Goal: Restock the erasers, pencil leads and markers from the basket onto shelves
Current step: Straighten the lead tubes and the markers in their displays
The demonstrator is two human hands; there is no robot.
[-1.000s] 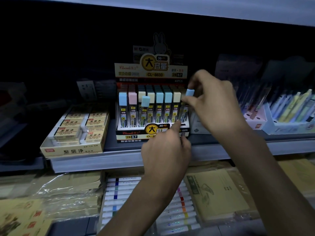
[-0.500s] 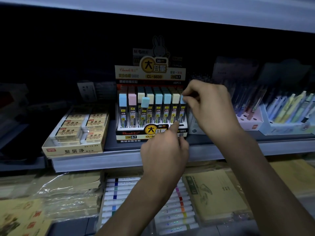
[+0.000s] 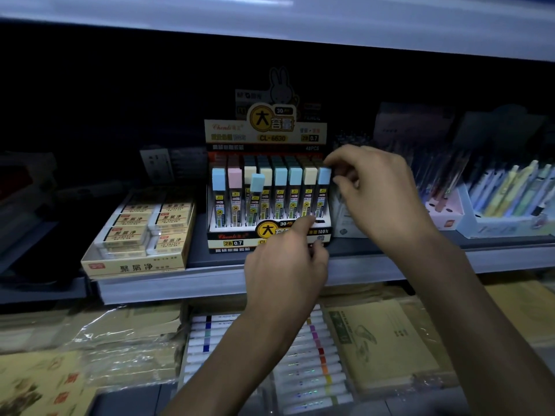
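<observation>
A display box of pencil lead tubes [image 3: 234, 237] stands on the middle shelf, its front row full of tubes with pastel caps. My right hand [image 3: 378, 196] pinches the blue cap of the rightmost tube [image 3: 323, 187], which sits down in the row. My left hand [image 3: 285, 265] is below it with fingers curled, the index fingertip pressing on the box's front panel. A box of erasers [image 3: 135, 265] lies to the left on the same shelf. Markers [image 3: 303, 370] lie in a row on the shelf below. No basket shows.
One blue-capped tube [image 3: 256, 190] in the front row sits lower and tilted. Trays of pens [image 3: 510, 223] fill the shelf's right side. Wrapped paper pads [image 3: 381, 340] lie beside the markers. The shelf's front lip [image 3: 180, 283] runs under the boxes; the shelf above overhangs.
My right hand has lowered the blue-capped tube from above the box into the right end of the front row. My left hand has stayed at the box front.
</observation>
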